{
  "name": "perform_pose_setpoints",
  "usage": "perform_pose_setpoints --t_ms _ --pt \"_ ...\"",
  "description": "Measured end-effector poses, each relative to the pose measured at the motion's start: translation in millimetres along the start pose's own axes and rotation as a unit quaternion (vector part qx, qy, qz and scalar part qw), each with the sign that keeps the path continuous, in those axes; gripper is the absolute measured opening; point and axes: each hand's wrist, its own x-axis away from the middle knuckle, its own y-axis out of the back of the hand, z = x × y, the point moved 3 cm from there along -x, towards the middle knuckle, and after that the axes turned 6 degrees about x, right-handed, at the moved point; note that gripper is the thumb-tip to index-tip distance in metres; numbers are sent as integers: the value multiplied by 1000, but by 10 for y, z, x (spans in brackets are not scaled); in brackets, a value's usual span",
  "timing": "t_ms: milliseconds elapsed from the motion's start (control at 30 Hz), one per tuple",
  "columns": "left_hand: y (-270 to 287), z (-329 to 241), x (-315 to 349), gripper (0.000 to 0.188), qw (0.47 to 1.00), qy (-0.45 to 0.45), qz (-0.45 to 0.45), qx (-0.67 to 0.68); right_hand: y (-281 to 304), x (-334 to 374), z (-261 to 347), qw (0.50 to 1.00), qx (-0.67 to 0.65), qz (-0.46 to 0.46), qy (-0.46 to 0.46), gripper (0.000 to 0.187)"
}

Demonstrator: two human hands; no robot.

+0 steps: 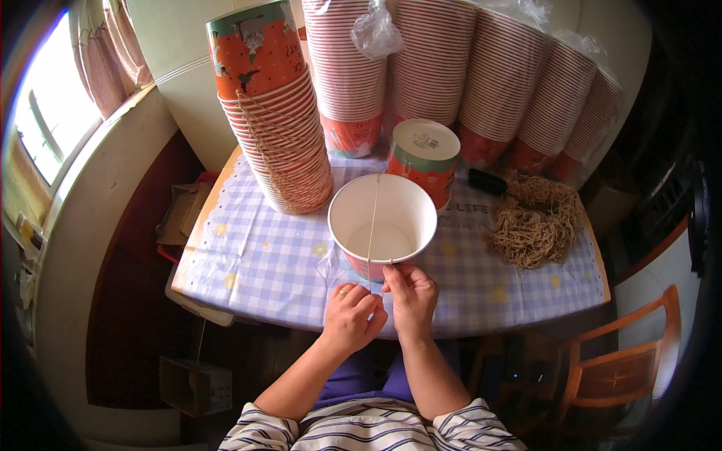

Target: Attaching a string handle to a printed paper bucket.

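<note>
A white-lined paper bucket (383,218) with a red outside stands upright at the middle of the table, its mouth toward me. A thin twine (374,214) runs across its mouth from the far rim to the near rim and down to my hands. My left hand (352,316), wearing a ring, is closed on the twine just in front of the bucket. At the near rim my right hand (411,301) pinches a twine end beside a small knot; the fingertips partly hide it.
A tall stack of nested buckets (278,143) with twine hanging down it stands left. Behind are plastic-wrapped bucket stacks (432,60) and one upside-down bucket (426,146). A twine heap (535,229) lies right, near a black object (487,182). A wooden chair (620,364) stands lower right.
</note>
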Motion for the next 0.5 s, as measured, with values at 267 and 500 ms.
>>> perform_pose_setpoints --t_ms 267,500 --pt "13 -16 11 13 1000 3 -1 4 9 2 -35 1000 -7 8 -1 16" --pt "12 -5 104 30 1000 24 -2 9 177 0 -222 999 -41 36 -3 14"
